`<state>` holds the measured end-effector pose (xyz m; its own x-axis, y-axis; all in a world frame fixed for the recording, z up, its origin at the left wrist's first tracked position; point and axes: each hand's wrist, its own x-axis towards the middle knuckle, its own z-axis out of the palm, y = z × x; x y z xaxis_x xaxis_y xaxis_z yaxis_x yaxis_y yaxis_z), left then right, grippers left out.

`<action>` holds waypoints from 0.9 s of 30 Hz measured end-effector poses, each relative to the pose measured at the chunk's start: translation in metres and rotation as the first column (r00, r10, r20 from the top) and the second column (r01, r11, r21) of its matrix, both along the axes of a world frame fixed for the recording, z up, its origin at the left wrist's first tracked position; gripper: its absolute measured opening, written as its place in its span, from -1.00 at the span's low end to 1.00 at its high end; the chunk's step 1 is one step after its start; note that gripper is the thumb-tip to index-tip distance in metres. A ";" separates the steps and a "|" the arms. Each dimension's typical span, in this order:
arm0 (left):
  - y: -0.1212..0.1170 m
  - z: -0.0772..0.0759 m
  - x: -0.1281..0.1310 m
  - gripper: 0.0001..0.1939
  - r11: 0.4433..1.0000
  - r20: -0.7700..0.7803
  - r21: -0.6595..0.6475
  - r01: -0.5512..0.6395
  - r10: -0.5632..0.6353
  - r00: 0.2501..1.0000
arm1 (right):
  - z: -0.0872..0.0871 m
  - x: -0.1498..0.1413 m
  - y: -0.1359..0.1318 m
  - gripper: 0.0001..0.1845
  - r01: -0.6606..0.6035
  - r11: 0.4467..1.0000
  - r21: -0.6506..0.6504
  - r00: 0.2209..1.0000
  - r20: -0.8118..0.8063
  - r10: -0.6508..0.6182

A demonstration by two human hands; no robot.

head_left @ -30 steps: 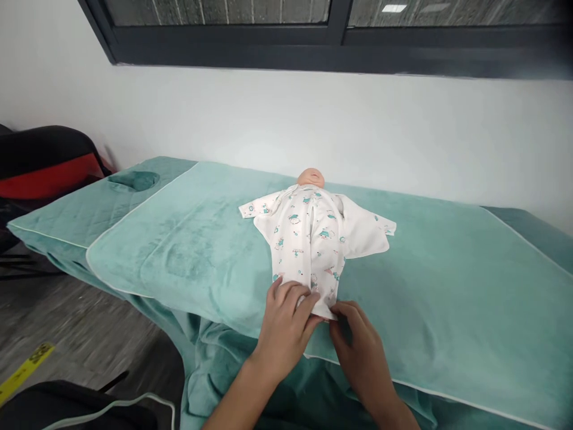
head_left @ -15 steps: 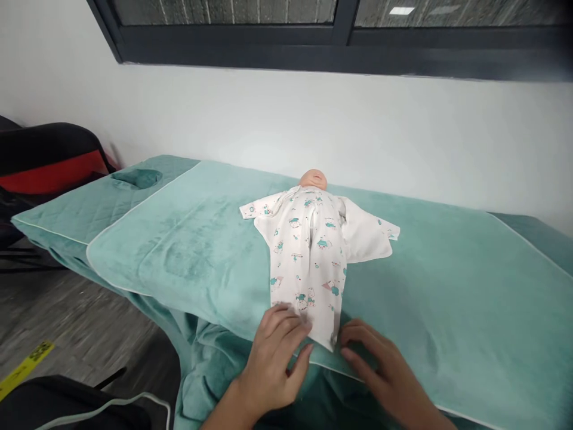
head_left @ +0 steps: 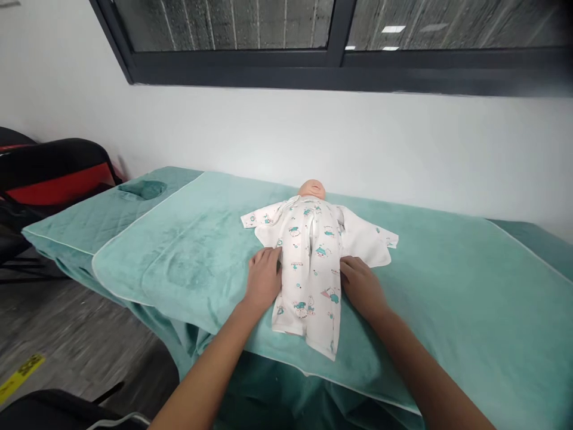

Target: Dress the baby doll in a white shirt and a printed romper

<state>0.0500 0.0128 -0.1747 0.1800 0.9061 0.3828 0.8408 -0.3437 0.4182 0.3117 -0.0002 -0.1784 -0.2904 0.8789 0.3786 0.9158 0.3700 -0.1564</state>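
Right between the two sets of fingers lies a white garment [head_left: 310, 263] printed with small green and pink figures, face up, with the head of a doll [head_left: 312, 189] showing at its collar, farther away than the fingertips. The fingers of the left hand [head_left: 265, 273] are bent and close together at the garment's left edge, touching it. Those of the right hand [head_left: 360, 283] are likewise bent and close together, against the opposite edge. Whether either hand pinches the cloth cannot be told, as the thumbs are mostly hidden.

Beyond the left fingers, one sleeve [head_left: 262, 217] points out to the left; past the right fingers, the other sleeve [head_left: 371, 232] spreads to the right, with a broad white flap beside it. Nearer the wearer than the fingers, the garment's lower part lies flat between the forearms, its bottom edge uneven and reaching lower on the right.

Under the garment is a smooth green cover [head_left: 192, 239] with pale piping, laid over a bed [head_left: 85, 224]. Well to the left of the left fingers, the bed has a round opening [head_left: 143, 189], with a black and red chair [head_left: 62, 179] past it. Farther off than all the fingers stand a white wall [head_left: 268, 137] and a dark window frame [head_left: 233, 76].
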 end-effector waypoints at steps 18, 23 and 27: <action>0.069 0.007 -0.022 -0.58 0.908 0.009 -0.053 -0.416 0.417 0.909 | -0.008 0.062 0.016 -0.64 0.255 0.967 0.017 0.892 -0.390 -0.229; 0.093 0.010 -0.026 -0.75 0.922 0.034 -0.092 -0.377 0.381 0.924 | -0.011 0.108 0.043 -0.34 0.585 0.766 -0.269 0.701 -0.308 -0.643; 0.092 0.006 -0.030 -0.83 0.938 0.128 -0.119 -0.327 0.341 0.931 | 0.015 0.110 0.060 -0.40 0.432 0.720 -0.544 0.643 -0.374 -0.669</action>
